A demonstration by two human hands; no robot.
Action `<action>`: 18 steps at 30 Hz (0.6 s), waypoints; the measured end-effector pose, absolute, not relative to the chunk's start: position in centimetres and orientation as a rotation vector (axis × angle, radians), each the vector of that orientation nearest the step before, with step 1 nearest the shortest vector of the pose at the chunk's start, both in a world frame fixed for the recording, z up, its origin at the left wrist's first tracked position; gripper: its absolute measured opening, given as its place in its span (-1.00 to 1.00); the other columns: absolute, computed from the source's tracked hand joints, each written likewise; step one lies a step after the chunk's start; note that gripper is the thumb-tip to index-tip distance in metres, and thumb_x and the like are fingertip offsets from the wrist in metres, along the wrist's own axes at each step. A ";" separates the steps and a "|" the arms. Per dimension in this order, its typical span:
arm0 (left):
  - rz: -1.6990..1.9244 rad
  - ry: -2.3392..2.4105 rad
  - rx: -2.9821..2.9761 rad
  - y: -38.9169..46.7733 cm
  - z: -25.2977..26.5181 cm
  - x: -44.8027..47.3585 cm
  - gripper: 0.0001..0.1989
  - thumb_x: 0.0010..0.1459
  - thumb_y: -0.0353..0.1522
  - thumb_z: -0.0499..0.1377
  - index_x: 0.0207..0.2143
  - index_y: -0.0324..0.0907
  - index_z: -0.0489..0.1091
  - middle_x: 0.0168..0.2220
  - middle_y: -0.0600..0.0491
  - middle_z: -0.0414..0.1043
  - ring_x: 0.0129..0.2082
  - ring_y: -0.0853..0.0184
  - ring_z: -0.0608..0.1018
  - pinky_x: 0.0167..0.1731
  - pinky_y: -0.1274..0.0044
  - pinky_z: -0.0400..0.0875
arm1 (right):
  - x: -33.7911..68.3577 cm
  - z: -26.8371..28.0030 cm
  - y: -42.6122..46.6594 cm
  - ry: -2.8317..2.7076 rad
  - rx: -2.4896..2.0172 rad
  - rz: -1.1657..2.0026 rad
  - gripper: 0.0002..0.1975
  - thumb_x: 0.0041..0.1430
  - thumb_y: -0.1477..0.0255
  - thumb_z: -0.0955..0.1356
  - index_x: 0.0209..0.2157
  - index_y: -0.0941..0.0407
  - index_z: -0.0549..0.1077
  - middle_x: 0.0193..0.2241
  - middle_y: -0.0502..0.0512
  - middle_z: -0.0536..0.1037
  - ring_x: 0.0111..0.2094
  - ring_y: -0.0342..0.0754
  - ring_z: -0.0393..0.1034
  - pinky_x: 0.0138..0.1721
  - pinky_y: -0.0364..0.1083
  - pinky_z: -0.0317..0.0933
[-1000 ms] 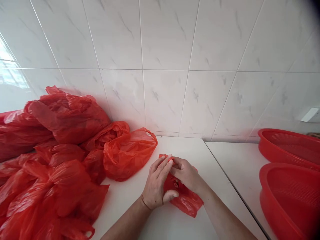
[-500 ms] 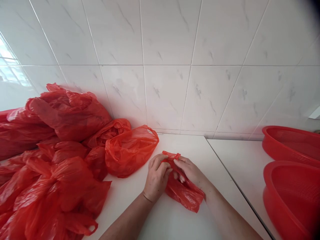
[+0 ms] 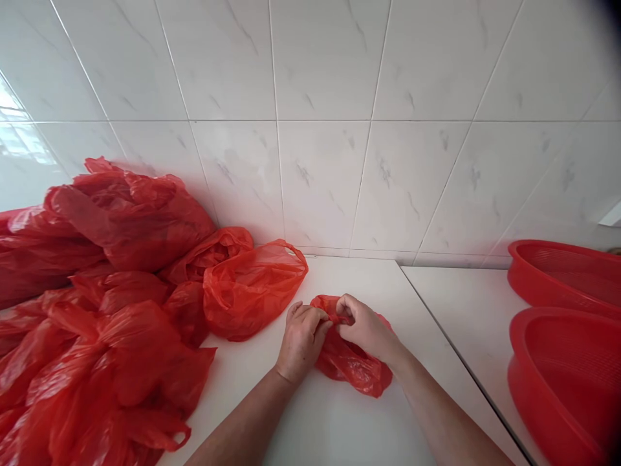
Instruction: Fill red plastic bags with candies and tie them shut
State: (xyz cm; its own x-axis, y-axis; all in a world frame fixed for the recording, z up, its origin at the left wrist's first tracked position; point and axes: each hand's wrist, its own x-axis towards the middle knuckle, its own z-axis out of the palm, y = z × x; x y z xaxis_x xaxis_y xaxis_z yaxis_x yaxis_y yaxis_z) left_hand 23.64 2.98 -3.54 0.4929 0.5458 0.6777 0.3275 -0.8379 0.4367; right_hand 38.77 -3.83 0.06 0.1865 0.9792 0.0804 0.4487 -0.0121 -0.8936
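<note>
A crumpled red plastic bag (image 3: 356,369) lies on the white tabletop between my two hands. My left hand (image 3: 301,336) pinches its upper left part with thumb and forefinger. Close beside it, my right hand (image 3: 366,330) grips the bag's upper edge, its fingers curled and nearly meeting the left fingertips. Below both hands the rest of the bag spreads out, wrinkled. To the left of my left hand, apart from it, sits another thin red plastic bag (image 3: 255,291), loosely puffed up.
Several bunched red plastic bags (image 3: 130,220) are heaped along the left side, up against the tiled wall (image 3: 325,188). Two red plastic baskets (image 3: 533,375) stand at the right. A dark seam (image 3: 451,343) divides the white tabletop (image 3: 339,427).
My right hand has shifted from lying along the bag to pinching its upper edge with curled fingers. The bag's lower end has drawn up slightly and bunched.
</note>
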 end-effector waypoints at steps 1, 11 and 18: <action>1.261 0.741 2.498 2.9 -3.5 23.6 -0.89 0.15 -0.48 0.09 -0.42 -0.11 0.30 -0.47 0.16 0.43 -0.37 0.34 0.46 0.03 0.26 0.21 | 38.6 0.0 -3.8 -1.377 -1.659 0.710 -0.84 -0.07 0.55 0.26 -0.41 0.00 0.27 -0.52 -0.14 0.33 -0.52 -0.18 0.15 -0.48 -0.17 0.06; 1.378 0.728 2.522 2.8 -3.5 23.4 -0.91 0.18 -0.44 0.09 -0.40 -0.12 0.28 -0.30 0.07 0.45 -0.23 0.31 0.46 -0.05 0.34 0.27 | 39.2 0.7 -3.6 -1.161 -1.432 0.902 -0.74 0.08 0.34 0.26 -0.25 0.07 0.53 -0.31 0.04 0.57 -0.30 -0.03 0.44 -0.22 -0.03 0.29; 1.538 0.759 2.471 4.1 -3.0 22.4 -0.85 0.24 -0.41 0.01 -0.42 -0.14 0.23 -0.18 0.00 0.38 -0.16 0.29 0.41 -0.07 0.32 0.25 | 44.7 -0.9 -3.3 -0.799 -1.680 0.400 -0.72 0.02 0.31 0.27 -0.29 0.11 0.52 -0.19 0.13 0.55 -0.16 0.05 0.41 -0.13 0.00 0.25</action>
State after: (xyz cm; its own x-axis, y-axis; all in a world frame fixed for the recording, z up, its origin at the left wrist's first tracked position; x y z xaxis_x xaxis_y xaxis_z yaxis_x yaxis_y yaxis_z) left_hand 22.36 4.12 -3.00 0.3524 0.4809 0.8028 0.3446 -0.8643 0.3665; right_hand 44.74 -3.26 -0.90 0.7076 0.6903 0.1511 0.2934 -0.0925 -0.9515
